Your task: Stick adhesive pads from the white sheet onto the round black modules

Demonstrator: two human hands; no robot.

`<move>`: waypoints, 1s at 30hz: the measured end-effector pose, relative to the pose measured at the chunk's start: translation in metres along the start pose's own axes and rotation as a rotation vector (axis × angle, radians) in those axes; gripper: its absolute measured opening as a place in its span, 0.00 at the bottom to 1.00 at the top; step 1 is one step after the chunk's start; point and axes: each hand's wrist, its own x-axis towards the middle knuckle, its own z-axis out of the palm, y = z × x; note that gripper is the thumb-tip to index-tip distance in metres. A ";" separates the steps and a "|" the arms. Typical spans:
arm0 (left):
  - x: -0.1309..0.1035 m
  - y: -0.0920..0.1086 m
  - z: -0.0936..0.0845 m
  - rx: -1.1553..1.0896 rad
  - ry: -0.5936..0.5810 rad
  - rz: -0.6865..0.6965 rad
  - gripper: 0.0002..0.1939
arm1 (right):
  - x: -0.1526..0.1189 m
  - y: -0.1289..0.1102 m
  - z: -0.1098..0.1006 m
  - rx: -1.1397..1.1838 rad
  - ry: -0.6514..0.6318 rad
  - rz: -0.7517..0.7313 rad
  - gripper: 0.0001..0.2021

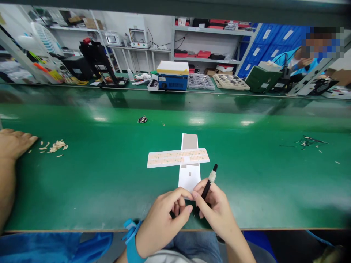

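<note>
My right hand (215, 204) is closed around a slim black pen-like tool (206, 190). White material is wrapped near the tool's upper end, which tilts up to the right. Beside it, my left hand (167, 208), with a blue wristband, has curled fingers. Its index fingertip meets my right thumb; anything tiny pinched there is too small to make out. Just beyond both hands lies a white card (189, 179) with grey patches, its near end partly covered by my fingers. Across that card rests a strip sheet (164, 157) with rows of small orange-pink stickers.
Another person's hand (16, 144) rests at the left by a pile of pale scraps (57, 146). A small round part (142, 119) lies farther back. Dark thin pieces (309, 141) are at right. A blue box (172, 82) and part trays (201, 82) line the back.
</note>
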 end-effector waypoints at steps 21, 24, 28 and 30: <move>-0.004 -0.004 0.021 0.709 0.009 0.578 0.09 | 0.004 -0.009 -0.002 -0.129 -0.018 -0.087 0.11; -0.007 -0.004 0.032 0.833 -0.165 0.889 0.10 | 0.004 -0.011 -0.003 -0.147 -0.025 -0.078 0.13; 0.004 -0.007 0.056 0.882 -0.531 1.023 0.13 | 0.003 -0.011 -0.003 -0.180 -0.039 -0.060 0.13; 0.014 -0.009 0.066 0.875 -0.617 1.029 0.15 | 0.002 -0.010 -0.004 -0.188 -0.043 -0.059 0.13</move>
